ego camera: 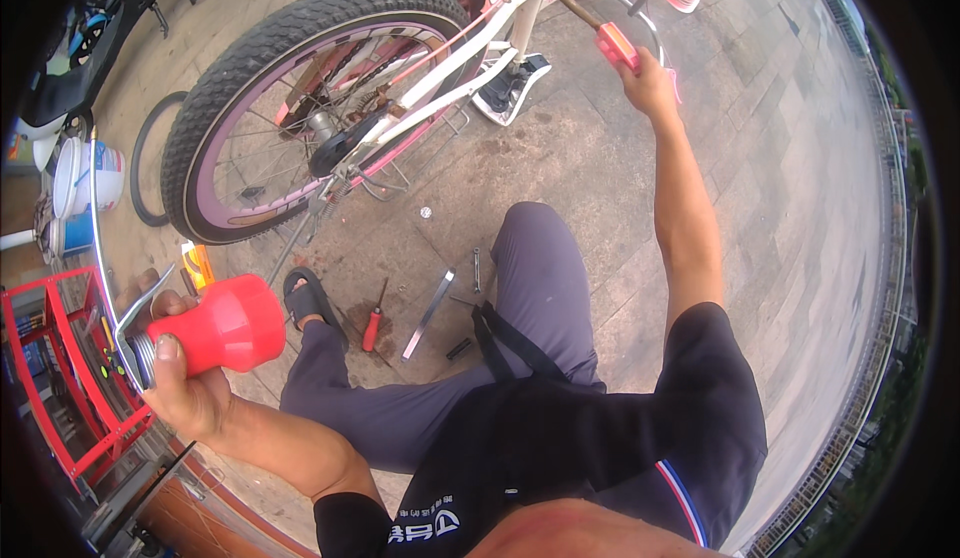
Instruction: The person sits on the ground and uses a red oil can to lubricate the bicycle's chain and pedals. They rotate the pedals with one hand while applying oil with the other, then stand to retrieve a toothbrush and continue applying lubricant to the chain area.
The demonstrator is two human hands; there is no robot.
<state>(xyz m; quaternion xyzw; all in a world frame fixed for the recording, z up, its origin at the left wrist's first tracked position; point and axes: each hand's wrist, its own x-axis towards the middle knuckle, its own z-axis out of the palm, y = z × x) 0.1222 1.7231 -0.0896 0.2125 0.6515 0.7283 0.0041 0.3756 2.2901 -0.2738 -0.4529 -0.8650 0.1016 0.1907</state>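
My left hand (184,378) is closed around a red oil can (236,323) with a long thin metal spout and a trigger lever, held up at the left. With my right hand (649,85) I grip the pink pedal (619,46) at the end of a rusty crank arm, upper right. The white and pink bicycle (465,70) stands upside down or tilted; which, I cannot tell. Its rear wheel, with a knobby black tire (217,85), is in front of me. Around the hub, the chain and sprocket are partly hidden by spokes and frame tubes.
On the paving lie a red-handled screwdriver (373,325), a flat metal bar (429,314), a wrench (476,269) and a small black tool (459,348). A red metal rack (64,355), white bucket (90,175) and loose tire (142,160) stand left, below a parked scooter (82,63).
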